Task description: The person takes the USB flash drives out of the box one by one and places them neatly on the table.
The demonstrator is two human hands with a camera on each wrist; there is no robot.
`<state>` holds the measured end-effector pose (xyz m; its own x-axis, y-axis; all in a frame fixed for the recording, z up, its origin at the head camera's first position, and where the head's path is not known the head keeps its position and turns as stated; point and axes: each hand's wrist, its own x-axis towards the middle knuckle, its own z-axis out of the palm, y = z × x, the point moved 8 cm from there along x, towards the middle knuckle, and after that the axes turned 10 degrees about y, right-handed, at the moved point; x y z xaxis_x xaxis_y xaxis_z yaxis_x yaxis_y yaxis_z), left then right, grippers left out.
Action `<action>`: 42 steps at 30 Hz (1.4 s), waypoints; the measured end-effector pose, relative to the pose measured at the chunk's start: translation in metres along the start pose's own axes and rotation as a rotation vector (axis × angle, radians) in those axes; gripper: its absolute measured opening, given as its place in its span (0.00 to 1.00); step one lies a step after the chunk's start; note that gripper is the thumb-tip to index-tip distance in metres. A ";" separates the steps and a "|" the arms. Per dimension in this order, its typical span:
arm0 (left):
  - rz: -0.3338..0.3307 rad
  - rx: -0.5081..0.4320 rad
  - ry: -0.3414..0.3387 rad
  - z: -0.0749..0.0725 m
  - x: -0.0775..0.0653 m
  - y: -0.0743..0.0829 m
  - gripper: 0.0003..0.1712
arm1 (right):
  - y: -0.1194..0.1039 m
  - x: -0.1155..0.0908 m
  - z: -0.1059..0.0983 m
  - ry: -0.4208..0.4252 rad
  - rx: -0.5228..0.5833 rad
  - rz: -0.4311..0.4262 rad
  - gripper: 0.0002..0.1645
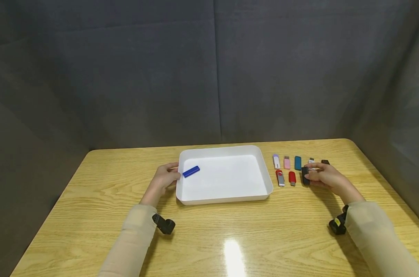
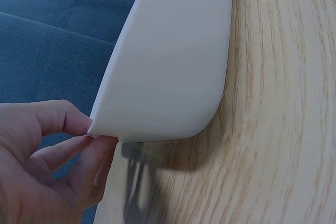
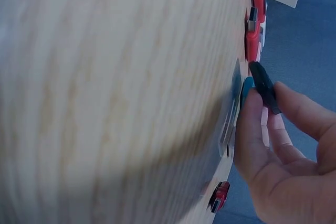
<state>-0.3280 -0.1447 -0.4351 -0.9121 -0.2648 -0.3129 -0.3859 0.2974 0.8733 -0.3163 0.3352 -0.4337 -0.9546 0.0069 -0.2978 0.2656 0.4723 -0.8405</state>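
Observation:
My left hand pinches the left rim of a shallow white tray. In the left wrist view, the thumb and fingers meet at the tray's edge. A blue USB stick lies slanted inside the tray at its left end. To the right of the tray, my right hand holds a black USB stick. The right wrist view shows this black stick between thumb and fingertips, tilted and apart from the table. The hand partly covers a white USB stick behind it.
Near the tray's right side lie a lilac-and-white stick, a pink one, a teal one, a red-and-grey one and a red one. Another dark stick lies beyond the right hand. Grey cloth surrounds the wooden table.

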 end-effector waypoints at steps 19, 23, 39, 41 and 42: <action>0.006 0.000 -0.002 -0.001 0.002 -0.001 0.35 | -0.001 0.000 0.002 0.022 -0.021 -0.004 0.37; 0.013 -0.005 -0.003 0.000 0.002 0.001 0.35 | 0.000 0.001 0.002 0.034 -0.058 -0.007 0.37; -0.014 -0.002 0.001 0.000 0.001 -0.001 0.34 | 0.002 0.002 0.001 0.056 -0.089 0.034 0.34; -0.019 -0.002 0.003 0.000 0.001 -0.001 0.34 | 0.002 0.002 0.000 0.062 -0.086 0.035 0.34; -0.021 -0.001 0.004 0.000 0.001 -0.002 0.34 | 0.002 0.002 0.000 0.065 -0.085 0.037 0.33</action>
<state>-0.3286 -0.1452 -0.4372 -0.9033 -0.2748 -0.3294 -0.4046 0.2905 0.8671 -0.3176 0.3365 -0.4362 -0.9518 0.0819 -0.2957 0.2913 0.5435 -0.7872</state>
